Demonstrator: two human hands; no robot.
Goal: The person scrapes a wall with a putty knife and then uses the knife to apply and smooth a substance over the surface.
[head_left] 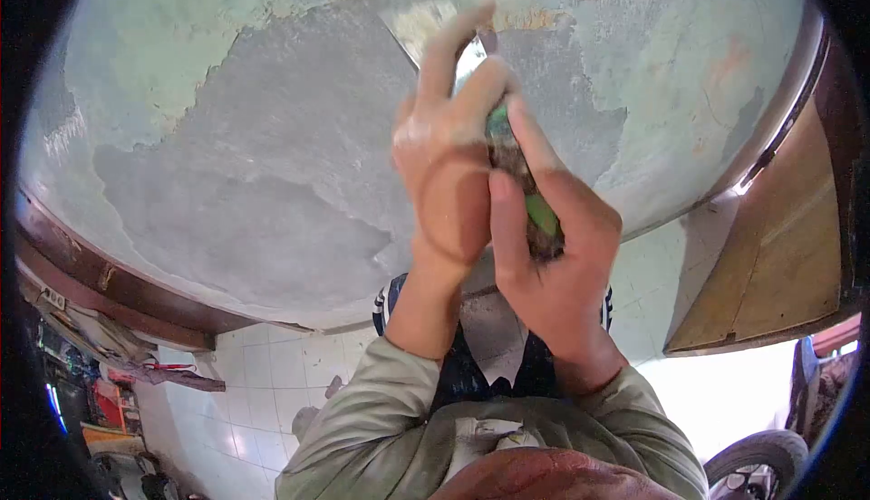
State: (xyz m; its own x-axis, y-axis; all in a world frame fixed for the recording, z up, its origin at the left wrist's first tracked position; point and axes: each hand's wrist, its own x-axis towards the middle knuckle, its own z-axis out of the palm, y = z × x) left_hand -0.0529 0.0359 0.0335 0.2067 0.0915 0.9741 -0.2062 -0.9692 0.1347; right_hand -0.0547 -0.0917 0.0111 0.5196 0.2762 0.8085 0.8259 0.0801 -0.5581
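A putty knife [517,165] with a dirty green and brown handle and a wide metal blade [418,27] points away from me. My right hand [566,237] wraps its fingers and thumb around the handle. My left hand [453,138] grips the tool nearer the blade, with bent fingers over the metal; motion smears both hands slightly. Beneath them lies a large curved, pale green surface [145,74]. A rough-edged grey filler patch [290,92] covers its middle, and the blade is over the patch's far edge. Whether the blade touches the surface is hard to tell.
A brown rim [127,296] runs below the surface on the left. At right stands a brown board [779,255]. White floor tiles [263,378] show below. A wheel [759,464] is at lower right, and assorted clutter [118,409] lies at lower left.
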